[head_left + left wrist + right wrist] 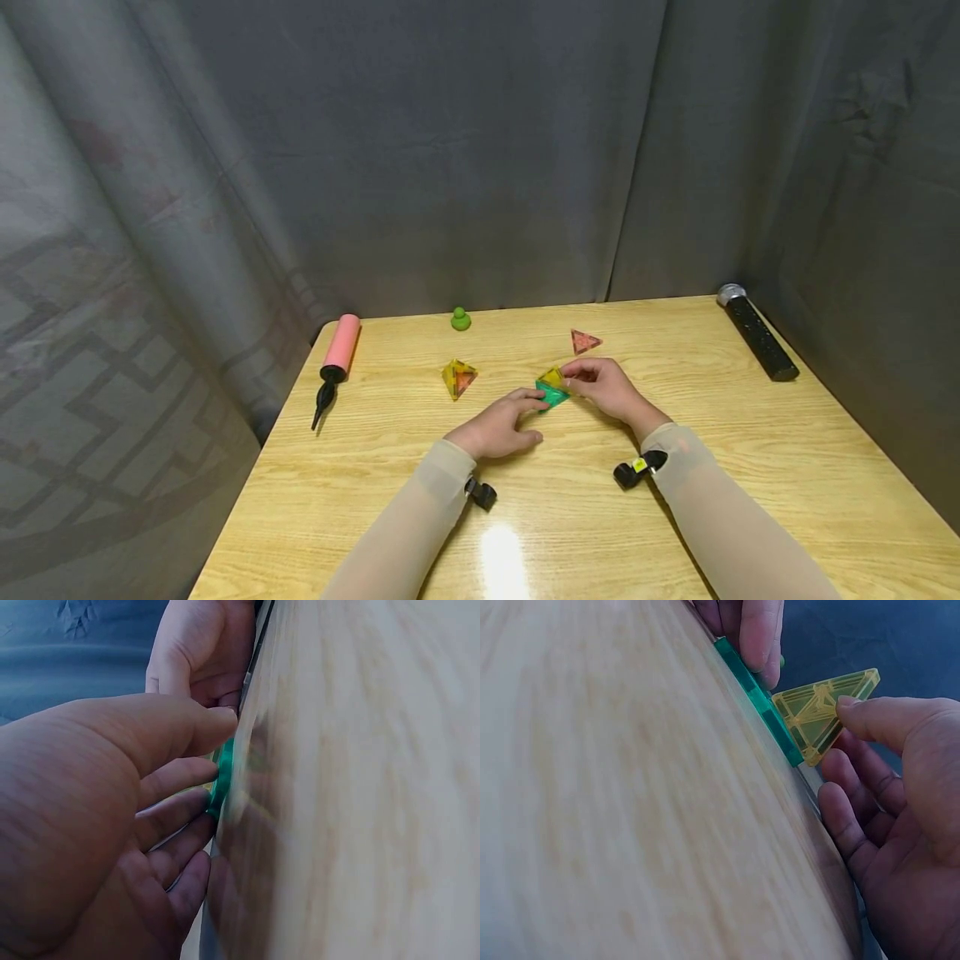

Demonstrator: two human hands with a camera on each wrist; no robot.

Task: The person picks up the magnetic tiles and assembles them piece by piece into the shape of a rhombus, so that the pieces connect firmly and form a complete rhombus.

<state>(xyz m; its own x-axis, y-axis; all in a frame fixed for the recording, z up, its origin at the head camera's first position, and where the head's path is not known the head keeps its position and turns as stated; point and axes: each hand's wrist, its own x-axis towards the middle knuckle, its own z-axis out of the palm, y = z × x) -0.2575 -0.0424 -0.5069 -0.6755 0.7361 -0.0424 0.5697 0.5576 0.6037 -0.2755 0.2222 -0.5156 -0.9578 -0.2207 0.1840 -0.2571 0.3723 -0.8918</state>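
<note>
A green translucent triangular tile point(553, 395) lies flat on the table. Fingertips of my left hand point(498, 427) rest on its left side, the fingers loosely extended and the thumb apart. A yellow triangular tile point(826, 712) stands up from the table, its lower edge along the green tile. My right hand point(609, 390) pinches this yellow tile near its tip between thumb and fingers. In the left wrist view the left hand hides much of the green tile point(223, 776).
Left of the hands stands a small yellow-and-red tile pyramid point(457, 379). A red triangular tile point(584, 341) lies behind the right hand. Farther off are a green lump-like toy point(461, 319), a pink hand pump point(342, 346) at left and a black microphone point(757, 333) at right.
</note>
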